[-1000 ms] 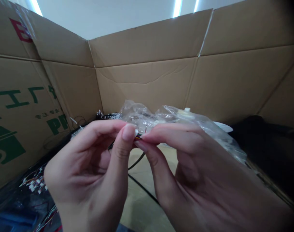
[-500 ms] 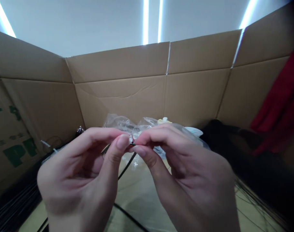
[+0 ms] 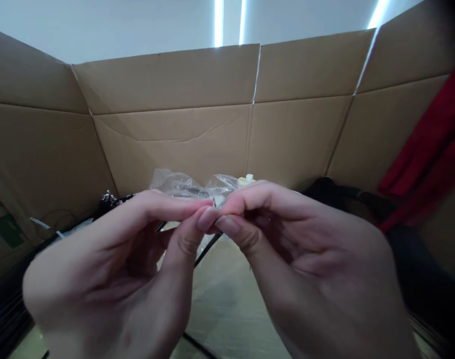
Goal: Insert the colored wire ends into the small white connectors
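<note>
My left hand [image 3: 152,239] and my right hand [image 3: 279,239] are raised in front of me, their fingertips meeting. Each pinches between thumb and forefinger the thin wires at the end of a black cable [image 3: 208,248]. A dark wire tip pokes up between the fingertips, and the rest of the wire ends is covered by them. From below the pinch, the cable slants down behind my left hand; a lower black stretch shows near the bottom edge. Right behind the fingertips lies a crumpled clear plastic bag [image 3: 175,183].
Cardboard walls [image 3: 167,127] enclose the work surface [image 3: 230,304]. A white-capped object [image 3: 248,178] stands behind my right hand. Bundles of black cables [image 3: 6,319] lie at the left. Red cloth [image 3: 417,149] hangs at the right over dark material.
Both hands appear larger and their fingertips sit closer together. The red wire that showed between them is now hidden. The view has shifted, with the walls sitting higher in it.
</note>
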The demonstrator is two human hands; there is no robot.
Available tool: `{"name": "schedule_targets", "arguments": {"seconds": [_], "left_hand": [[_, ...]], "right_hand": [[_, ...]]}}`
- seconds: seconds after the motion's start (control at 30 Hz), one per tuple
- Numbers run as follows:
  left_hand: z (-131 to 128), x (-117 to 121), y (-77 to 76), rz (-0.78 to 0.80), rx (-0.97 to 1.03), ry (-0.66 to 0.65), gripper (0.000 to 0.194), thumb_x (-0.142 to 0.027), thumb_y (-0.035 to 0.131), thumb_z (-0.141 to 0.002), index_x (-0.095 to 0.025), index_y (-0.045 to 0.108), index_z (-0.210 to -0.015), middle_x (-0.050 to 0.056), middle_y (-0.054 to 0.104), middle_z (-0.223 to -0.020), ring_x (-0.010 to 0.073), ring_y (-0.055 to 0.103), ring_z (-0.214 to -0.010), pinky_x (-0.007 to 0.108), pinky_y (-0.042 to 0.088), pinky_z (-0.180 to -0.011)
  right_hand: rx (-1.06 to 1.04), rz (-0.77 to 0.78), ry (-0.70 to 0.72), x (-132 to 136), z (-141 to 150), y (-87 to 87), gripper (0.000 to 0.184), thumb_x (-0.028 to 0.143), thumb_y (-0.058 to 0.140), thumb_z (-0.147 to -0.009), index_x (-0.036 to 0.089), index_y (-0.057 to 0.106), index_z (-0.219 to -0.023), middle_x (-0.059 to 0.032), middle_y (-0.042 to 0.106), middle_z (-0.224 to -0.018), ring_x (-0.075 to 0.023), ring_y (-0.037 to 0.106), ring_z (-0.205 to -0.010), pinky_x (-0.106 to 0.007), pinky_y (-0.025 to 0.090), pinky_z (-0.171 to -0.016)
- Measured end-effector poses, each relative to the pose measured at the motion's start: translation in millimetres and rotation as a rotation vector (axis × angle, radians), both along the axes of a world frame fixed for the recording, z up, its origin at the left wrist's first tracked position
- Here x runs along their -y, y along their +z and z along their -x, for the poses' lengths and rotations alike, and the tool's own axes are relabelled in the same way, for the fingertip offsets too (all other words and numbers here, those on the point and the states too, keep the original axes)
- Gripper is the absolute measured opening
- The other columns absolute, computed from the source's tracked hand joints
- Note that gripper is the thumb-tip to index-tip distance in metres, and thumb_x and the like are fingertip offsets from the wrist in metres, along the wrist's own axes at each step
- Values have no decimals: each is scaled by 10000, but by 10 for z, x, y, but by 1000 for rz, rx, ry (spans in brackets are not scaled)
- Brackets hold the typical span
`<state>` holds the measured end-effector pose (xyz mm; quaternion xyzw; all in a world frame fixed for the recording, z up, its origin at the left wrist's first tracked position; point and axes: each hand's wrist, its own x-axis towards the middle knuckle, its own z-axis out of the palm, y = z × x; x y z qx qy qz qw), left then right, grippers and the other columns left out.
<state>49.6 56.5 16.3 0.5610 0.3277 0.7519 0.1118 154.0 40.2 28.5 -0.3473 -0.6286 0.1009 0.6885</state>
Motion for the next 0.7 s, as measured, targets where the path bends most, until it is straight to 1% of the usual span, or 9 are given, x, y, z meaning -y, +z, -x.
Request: {"name": "schedule_targets", "arguments": {"seconds": [0.1, 0.2, 0.27, 0.33, 0.43, 0.53, 0.6, 0.67, 0.7], "left_hand": [[-25, -24, -10, -30, -15, 7, 103, -235, 769, -743, -321, 722, -710, -78, 758, -760, 160, 705, -678, 257, 586, -578], [-7, -33, -13, -34, -64, -4, 75, -212, 739, -788, -273, 725, -747, -65, 757, -774, 156, 706, -686, 253, 582, -622], [42, -53, -5, 8, -53, -69, 101, -188, 717, -821, -261, 724, -750, -62, 743, -747, 144, 698, -677, 235, 573, -616], [111, -95, 16, 68, -108, -218, 117, -175, 738, -811, -281, 741, -762, -68, 750, -739, 120, 698, -667, 175, 555, -564], [206, -181, 60, 129, -99, -376, 96, -204, 747, -816, -281, 756, -757, -67, 750, -690, 71, 689, -608, 92, 534, -539], [255, -230, 94, 147, -46, -448, 110, -216, 721, -844, -273, 759, -757, -70, 737, -665, 53, 691, -601, 73, 549, -570], [269, -229, 104, 149, -29, -479, 126, -207, 717, -845, -278, 760, -749, -75, 732, -656, 53, 692, -589, 77, 560, -565], [272, -212, 109, 146, -18, -487, 129, -197, 730, -829, -279, 756, -734, -78, 729, -643, 57, 689, -565, 87, 565, -549], [268, -203, 111, 139, -13, -469, 111, -208, 740, -817, -274, 754, -728, -70, 727, -635, 72, 692, -560, 105, 572, -537]], "right_hand": [[-11, -2, -7, -40, 26, -9, 196, 6, 644, -800, 163, 647, -683, 58, 661, -650, -52, 626, -623, -146, 498, -609], [-36, 22, -8, -97, 47, -28, 177, 44, 645, -813, 164, 648, -683, 49, 666, -659, -66, 637, -633, -161, 506, -601], [-51, 60, 12, -128, 49, -31, 172, 67, 650, -814, 165, 653, -673, 46, 666, -639, -76, 643, -624, -162, 509, -574], [-75, 91, 62, -143, 40, -23, 167, 64, 667, -797, 167, 668, -665, 48, 679, -623, -73, 654, -614, -142, 517, -557], [-129, 101, 137, -134, 13, -3, 148, 52, 715, -763, 177, 707, -685, 47, 729, -659, -63, 685, -637, -102, 543, -590], [-163, 106, 155, -117, -6, 9, 85, 96, 751, -745, 176, 724, -755, 19, 747, -702, -90, 707, -656, -123, 571, -599], [-164, 133, 209, -113, 0, 10, 39, 141, 744, -766, 170, 720, -775, -2, 747, -715, -111, 718, -672, -150, 589, -612], [-166, 155, 280, -118, 24, 4, 27, 157, 730, -786, 172, 722, -765, -7, 752, -719, -114, 724, -687, -156, 597, -634], [-176, 151, 300, -122, 42, -1, 47, 148, 726, -786, 176, 725, -748, -2, 752, -714, -107, 723, -686, -151, 596, -639]]}}
